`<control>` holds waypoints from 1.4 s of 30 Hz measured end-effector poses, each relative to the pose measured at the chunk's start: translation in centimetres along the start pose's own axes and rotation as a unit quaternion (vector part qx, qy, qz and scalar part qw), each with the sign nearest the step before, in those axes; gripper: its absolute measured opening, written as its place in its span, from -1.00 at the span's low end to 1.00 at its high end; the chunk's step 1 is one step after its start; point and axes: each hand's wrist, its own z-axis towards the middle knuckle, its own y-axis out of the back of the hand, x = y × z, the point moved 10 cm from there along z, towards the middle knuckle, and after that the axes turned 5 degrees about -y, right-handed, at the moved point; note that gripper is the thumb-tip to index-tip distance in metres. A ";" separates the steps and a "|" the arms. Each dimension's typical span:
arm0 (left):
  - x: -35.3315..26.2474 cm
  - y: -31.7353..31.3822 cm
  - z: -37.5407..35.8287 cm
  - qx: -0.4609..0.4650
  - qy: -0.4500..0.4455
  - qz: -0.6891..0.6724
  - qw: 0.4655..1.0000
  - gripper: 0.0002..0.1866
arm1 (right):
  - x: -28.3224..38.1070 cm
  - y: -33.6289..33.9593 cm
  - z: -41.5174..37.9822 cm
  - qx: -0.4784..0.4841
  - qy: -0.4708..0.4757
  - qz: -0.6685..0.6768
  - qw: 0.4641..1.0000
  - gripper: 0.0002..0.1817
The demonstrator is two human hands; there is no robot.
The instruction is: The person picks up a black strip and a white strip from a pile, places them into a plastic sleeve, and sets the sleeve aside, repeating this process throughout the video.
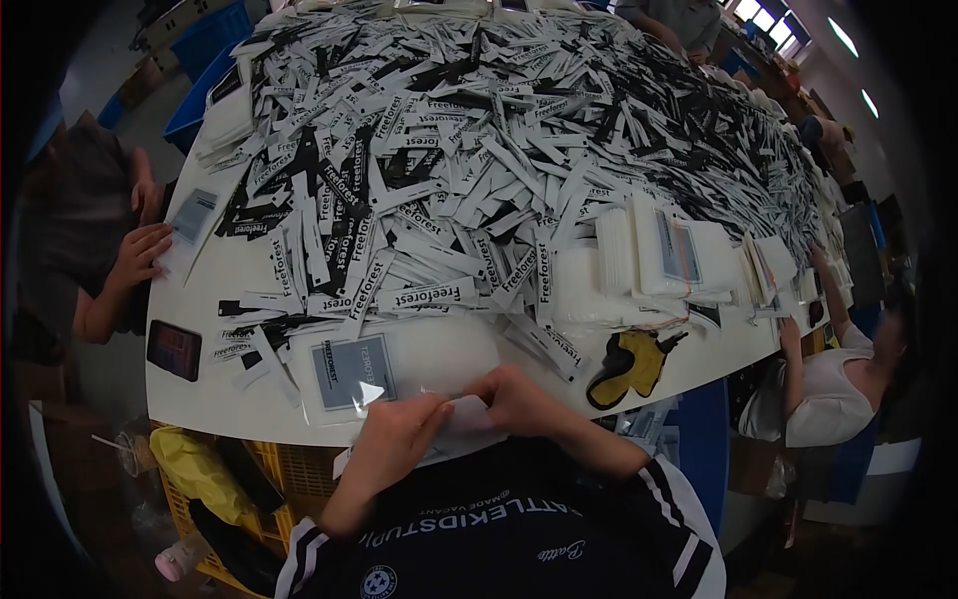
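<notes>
My left hand (397, 437) and my right hand (514, 397) are both closed, pinching a translucent white plastic bag (469, 419) at the table's near edge, in front of my chest. The fingertips partly cover the bag, and its contents cannot be made out. Just beyond my hands lies a stack of clear bags (439, 344) with a blue-grey printed panel (353, 374). Behind that stack spreads a large heap of slim black and white packets (429, 295), many marked "Freeforest".
More stacked bags (609, 260) stand to the right, near a yellow-and-black glove (639, 367). A phone (174, 349) lies at the left table edge. Yellow crates (304, 474) sit below the table. Co-workers are at the left (90, 220), right (838, 389) and far side (679, 25).
</notes>
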 end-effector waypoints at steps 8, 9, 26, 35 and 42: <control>0.8 0.5 -0.8 0.016 0.016 -0.120 0.992 -0.85 | -0.1 -0.6 0.2 0.090 0.058 0.146 0.983 -0.81; 2.5 1.3 -1.2 -0.039 0.070 -0.174 0.981 -0.83 | -0.9 0.7 0.1 0.065 0.028 0.255 0.964 -0.80; 0.7 0.1 0.0 -0.042 -0.022 -0.218 0.975 -0.59 | 4.0 7.4 -9.1 -0.159 0.096 -0.077 0.980 -0.75; 3.9 -0.4 -0.1 -0.097 -0.036 0.109 0.989 -0.41 | 5.0 13.1 -2.6 -0.333 0.114 -0.284 0.892 -0.61; 4.9 1.4 -1.2 -0.127 -0.005 0.032 0.991 -0.54 | 4.9 16.0 4.9 -0.461 0.185 -0.439 0.748 -0.80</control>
